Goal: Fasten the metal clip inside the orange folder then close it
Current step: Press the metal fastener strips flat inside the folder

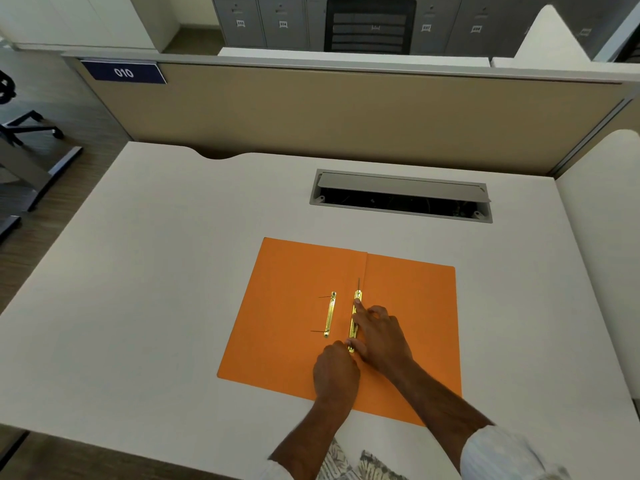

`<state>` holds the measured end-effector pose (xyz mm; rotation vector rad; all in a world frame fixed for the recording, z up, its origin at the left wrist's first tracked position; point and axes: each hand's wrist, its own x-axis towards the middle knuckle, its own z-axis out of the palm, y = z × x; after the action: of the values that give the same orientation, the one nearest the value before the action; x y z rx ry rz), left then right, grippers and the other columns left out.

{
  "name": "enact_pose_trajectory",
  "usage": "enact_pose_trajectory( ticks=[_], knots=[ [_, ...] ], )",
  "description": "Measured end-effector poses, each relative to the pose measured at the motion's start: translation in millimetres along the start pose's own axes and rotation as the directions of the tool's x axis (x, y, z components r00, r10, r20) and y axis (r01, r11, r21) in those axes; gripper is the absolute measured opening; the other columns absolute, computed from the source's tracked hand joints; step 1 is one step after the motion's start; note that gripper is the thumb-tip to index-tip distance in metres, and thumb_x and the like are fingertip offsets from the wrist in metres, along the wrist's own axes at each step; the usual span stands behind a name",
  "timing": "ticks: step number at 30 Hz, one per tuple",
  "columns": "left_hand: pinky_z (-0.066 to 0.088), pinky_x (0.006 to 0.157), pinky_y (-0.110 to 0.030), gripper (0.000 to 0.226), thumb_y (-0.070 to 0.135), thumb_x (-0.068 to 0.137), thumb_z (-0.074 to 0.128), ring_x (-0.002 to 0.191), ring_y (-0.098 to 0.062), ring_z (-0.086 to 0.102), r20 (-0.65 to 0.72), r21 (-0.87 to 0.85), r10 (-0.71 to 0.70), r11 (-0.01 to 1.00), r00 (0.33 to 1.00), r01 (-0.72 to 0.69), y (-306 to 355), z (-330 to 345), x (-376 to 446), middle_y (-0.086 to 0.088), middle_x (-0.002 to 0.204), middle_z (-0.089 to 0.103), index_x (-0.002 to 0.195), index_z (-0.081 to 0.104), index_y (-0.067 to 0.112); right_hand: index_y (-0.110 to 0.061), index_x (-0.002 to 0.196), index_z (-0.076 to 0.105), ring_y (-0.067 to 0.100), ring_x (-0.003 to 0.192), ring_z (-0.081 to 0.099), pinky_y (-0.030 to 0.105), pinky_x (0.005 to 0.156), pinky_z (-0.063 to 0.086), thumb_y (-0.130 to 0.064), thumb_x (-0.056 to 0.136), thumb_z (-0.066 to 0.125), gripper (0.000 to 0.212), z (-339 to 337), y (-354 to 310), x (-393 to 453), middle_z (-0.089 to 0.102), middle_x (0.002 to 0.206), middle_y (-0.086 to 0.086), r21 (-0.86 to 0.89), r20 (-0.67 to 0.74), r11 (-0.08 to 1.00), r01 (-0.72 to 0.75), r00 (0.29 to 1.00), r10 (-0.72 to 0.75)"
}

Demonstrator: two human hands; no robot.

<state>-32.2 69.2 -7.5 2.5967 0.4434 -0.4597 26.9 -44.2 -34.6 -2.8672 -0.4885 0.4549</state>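
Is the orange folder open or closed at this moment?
Open. The orange folder lies spread flat on the desk, both inner sides showing, while the left hand and right hand touch the metal clip near the fold.

We read "010", white on a blue plate on the partition; cabinet nos. too blurry.
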Motion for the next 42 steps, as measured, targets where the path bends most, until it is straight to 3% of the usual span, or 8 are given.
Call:
enact_pose_trajectory(
  ticks=[5,14,21,25,29,33,38,42],
  knots=[
    [0.048,0.074,-0.028,0.024,0.014,0.096,0.051,0.098,-0.022,0.068,0.003,-0.011,0.029,1.0,1.0,-0.029,5,-1,4,-0.007,0.107,0.072,0.112,0.069,0.016,-0.02,0.132,0.049,0.028,0.135,0.035,0.044,0.096,0.044,-0.052,0.09,0.056,0.053,0,0,0,0.028,0.16,0.0,-0.017,0.005,1.0,0.011,1.0,-0.011],
    [0.044,0.063,-0.024,0.027,0.031,0.092,0.058,0.088,-0.022,0.07,0.07,-0.166,-0.082,0.982,0.994,0.093,4,5,8,-0.008,0.1,0.074,0.102,0.07,0.009,-0.02,0.13,0.052,0.027,0.135,0.036,0.043,0.096,0.043,-0.05,0.089,0.06,0.052,-4,1,0,0.029,0.159,-0.001,0.004,0.0,1.0,0.023,1.0,-0.023],
    [0.038,0.051,-0.017,0.016,0.019,0.087,0.058,0.063,-0.011,0.063,0.056,-0.312,-0.063,0.947,0.996,0.077,2,10,4,0.0,0.076,0.074,0.078,0.071,0.015,-0.019,0.133,0.05,0.026,0.134,0.036,0.042,0.095,0.043,-0.049,0.088,0.061,0.055,-5,2,1,0.031,0.158,-0.002,0.0,0.007,1.0,0.015,1.0,-0.015],
    [0.035,0.043,-0.011,0.032,0.013,0.083,0.063,0.047,0.001,0.051,0.066,-0.397,-0.092,0.911,0.994,0.111,2,14,2,0.015,0.052,0.054,0.055,0.054,0.026,-0.019,0.135,0.047,0.025,0.133,0.036,0.04,0.094,0.043,-0.049,0.085,0.064,0.061,-6,1,2,0.037,0.155,-0.001,0.018,0.019,1.0,0.0,1.0,-0.001],
    [0.03,0.045,-0.008,0.022,0.017,0.081,0.063,0.048,0.001,0.05,0.056,-0.41,-0.13,0.901,0.99,0.142,1,14,0,0.016,0.052,0.052,0.061,0.06,0.025,-0.019,0.139,0.045,0.024,0.133,0.036,0.04,0.094,0.043,-0.052,0.085,0.063,0.065,-7,2,2,0.039,0.154,-0.002,0.01,0.023,1.0,0.001,1.0,-0.001],
    [0.035,0.047,-0.012,0.014,0.019,0.08,0.064,0.051,0.0,0.053,0.056,-0.44,-0.169,0.88,0.984,0.176,0,12,0,0.015,0.057,0.056,0.067,0.068,0.02,-0.02,0.131,0.051,0.026,0.132,0.038,0.041,0.094,0.043,-0.052,0.084,0.064,0.058,-5,4,3,0.037,0.156,-0.002,0.031,0.016,0.999,0.013,1.0,-0.013],
    [0.045,0.055,-0.022,0.013,0.018,0.078,0.067,0.059,-0.011,0.061,0.09,-0.481,-0.183,0.852,0.979,0.204,-3,10,1,0.005,0.066,0.066,0.066,0.063,0.022,-0.023,0.124,0.055,0.025,0.13,0.04,0.041,0.092,0.044,-0.042,0.092,0.058,0.038,-2,6,3,0.038,0.155,-0.005,0.055,-0.028,0.998,0.023,0.999,-0.021],
    [0.043,0.053,-0.022,0.014,0.019,0.077,0.068,0.057,-0.01,0.058,0.063,-0.498,-0.18,0.847,0.982,0.187,-6,8,1,0.003,0.066,0.066,0.066,0.06,0.021,-0.023,0.123,0.055,0.026,0.129,0.041,0.042,0.092,0.046,-0.04,0.089,0.062,0.038,0,8,3,0.038,0.155,-0.005,0.063,-0.022,0.998,0.026,0.999,-0.025]
  ],
)
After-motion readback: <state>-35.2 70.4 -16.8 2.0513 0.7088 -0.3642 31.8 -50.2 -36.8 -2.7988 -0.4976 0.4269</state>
